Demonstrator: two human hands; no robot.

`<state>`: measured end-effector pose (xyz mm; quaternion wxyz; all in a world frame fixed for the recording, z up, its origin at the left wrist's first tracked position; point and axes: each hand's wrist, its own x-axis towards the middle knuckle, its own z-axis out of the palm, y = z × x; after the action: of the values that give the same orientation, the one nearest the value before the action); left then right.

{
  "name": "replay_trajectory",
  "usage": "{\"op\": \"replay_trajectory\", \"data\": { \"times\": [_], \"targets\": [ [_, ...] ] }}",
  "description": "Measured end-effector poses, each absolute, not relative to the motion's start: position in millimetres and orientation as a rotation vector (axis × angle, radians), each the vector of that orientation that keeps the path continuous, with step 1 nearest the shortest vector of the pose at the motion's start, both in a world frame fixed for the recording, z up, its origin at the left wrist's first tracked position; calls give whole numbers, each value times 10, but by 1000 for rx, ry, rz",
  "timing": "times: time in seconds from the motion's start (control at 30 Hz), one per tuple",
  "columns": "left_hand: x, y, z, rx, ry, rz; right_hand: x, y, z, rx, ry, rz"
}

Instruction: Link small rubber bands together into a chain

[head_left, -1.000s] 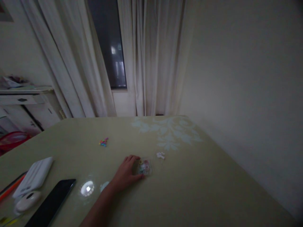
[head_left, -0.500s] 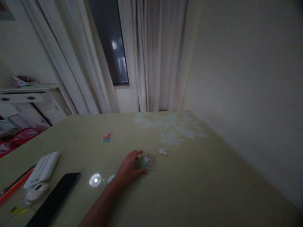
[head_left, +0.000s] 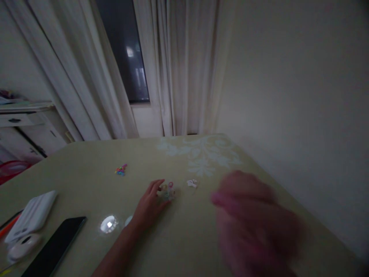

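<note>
My left hand [head_left: 149,204] rests on the table with thumb and fingers closed around a small clear container [head_left: 168,192]. Little rings in pink, yellow and pale green show inside it. Just right of the container lies a small cluster of white pieces [head_left: 191,183]. My right hand [head_left: 253,223] is raised close to the camera at the right, badly smeared by motion. Its fingers seem curled, and a pink patch shows at their tip; whether it holds anything cannot be made out. Farther back at the left is a little pile of bright multicoloured pieces [head_left: 121,170].
A black phone [head_left: 54,246], a white power strip-like block [head_left: 33,215] and a white rounded device [head_left: 24,246] lie at the table's left. A bright light reflection sits near my left forearm. The table [head_left: 201,231] meets a wall at right and curtains [head_left: 193,69] behind.
My right hand has come into view at the right. My left hand stays at the clear container. The whole scene has shifted slightly left as the camera turned.
</note>
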<state>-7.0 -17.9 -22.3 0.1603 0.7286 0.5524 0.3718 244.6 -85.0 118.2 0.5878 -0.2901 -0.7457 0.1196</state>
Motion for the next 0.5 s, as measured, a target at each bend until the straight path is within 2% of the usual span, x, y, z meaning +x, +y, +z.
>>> {"op": "replay_trajectory", "data": {
  "times": [0.1, 0.17, 0.3, 0.37, 0.5],
  "targets": [
    [-119, -138, -274, 2111, 1582, 1142, 2028, -147, 931, -697, -1812, 388],
    [-158, -119, -285, 2176, 1613, 1164, 1783, 164, 552, -921, -1860, 529],
    [-224, -109, -239, 2378, 1631, 1135, 1594, 325, -176, -1105, -2013, 668],
    [-244, -109, -205, 2480, 1600, 1083, 1612, 296, -323, -1089, -2035, 702],
    [-265, -95, -170, 2623, 1528, 949, 1660, 293, -322, -1091, -2104, 707]
  ]
}}
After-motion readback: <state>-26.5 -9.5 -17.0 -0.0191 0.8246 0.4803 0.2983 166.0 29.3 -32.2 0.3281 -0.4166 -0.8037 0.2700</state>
